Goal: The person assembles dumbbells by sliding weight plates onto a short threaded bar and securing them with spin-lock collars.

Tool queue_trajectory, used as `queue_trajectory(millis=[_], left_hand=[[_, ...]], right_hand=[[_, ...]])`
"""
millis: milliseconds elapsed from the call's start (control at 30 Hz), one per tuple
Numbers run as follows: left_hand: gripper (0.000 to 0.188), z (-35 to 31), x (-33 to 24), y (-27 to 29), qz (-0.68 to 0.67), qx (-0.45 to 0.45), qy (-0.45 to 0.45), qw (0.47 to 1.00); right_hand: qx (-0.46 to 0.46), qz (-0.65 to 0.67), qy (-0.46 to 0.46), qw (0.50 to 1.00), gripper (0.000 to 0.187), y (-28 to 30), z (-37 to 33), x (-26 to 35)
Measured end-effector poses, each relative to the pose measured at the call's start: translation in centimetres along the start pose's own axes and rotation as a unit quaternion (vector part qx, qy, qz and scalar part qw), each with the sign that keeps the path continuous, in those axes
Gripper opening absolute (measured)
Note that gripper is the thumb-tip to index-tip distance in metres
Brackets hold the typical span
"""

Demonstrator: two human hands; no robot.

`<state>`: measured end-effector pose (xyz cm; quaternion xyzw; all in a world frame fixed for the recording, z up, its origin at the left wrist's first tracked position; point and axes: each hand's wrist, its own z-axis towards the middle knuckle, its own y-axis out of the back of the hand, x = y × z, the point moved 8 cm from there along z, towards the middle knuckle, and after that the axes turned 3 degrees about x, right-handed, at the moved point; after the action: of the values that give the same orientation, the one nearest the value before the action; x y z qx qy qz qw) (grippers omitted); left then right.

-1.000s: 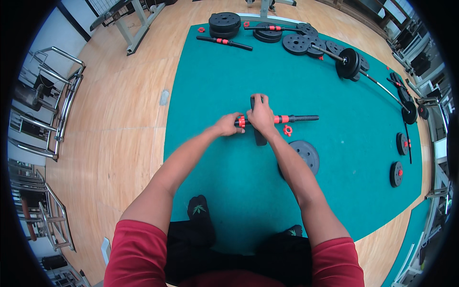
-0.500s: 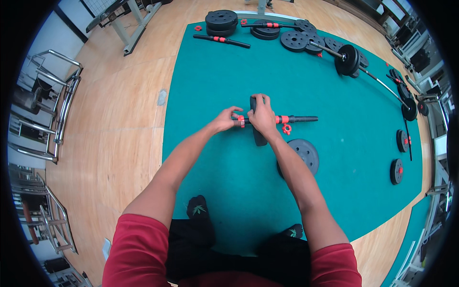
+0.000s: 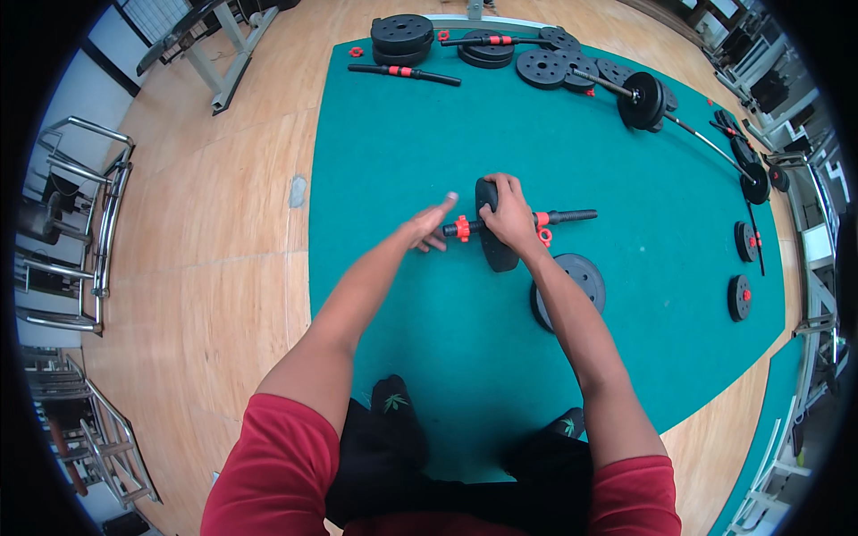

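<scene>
My right hand (image 3: 509, 214) grips the black weight plate (image 3: 500, 255), which stands on edge around a short black dumbbell bar (image 3: 572, 216) with red bands. On the bar's left end sits a red star-shaped collar nut (image 3: 462, 229). Just beside that end is my left hand (image 3: 431, 226), fingers spread and apart from the nut. A second red collar nut (image 3: 544, 237) lies near the bar, right of my right wrist. Closer to me, a larger grey-black plate (image 3: 585, 279) lies flat, partly hidden by my right forearm.
Everything lies on a green mat (image 3: 402, 330). Stacked plates (image 3: 402, 36) and a spare dumbbell bar (image 3: 404, 74) lie at the far left of it. A loaded long barbell (image 3: 706, 140) crosses the far right. Metal gym frames (image 3: 98, 205) stand on the wooden floor at left.
My left hand has come off the nut at the bar's left end and opened, moving slightly away. My right hand stays on the plate. The whole view has shifted a little.
</scene>
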<state>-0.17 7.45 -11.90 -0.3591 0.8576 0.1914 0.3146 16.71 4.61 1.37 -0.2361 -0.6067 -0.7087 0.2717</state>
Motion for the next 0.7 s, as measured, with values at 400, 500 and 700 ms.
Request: queue_trajectory(millis=[400, 500, 700], left_hand=[[0.092, -1.0, -3.5, -3.2, -0.015, 0.100, -0.134, 0.986], [0.085, -0.9, -2.7, -2.6, 0.116, 0.091, -0.183, 0.972], [0.087, 0.1, -1.5, 3.1, -0.045, -0.023, -0.014, 0.999]], right_hand=[[0.054, -0.030, 0.008, 0.998, 0.053, -1.8, 0.2, 1.6], [0.063, -0.020, 0.023, 0.998, 0.054, -1.7, 0.9, 1.3], [0.086, -0.032, -0.020, 0.996, 0.054, -0.7, 2.7, -1.5]])
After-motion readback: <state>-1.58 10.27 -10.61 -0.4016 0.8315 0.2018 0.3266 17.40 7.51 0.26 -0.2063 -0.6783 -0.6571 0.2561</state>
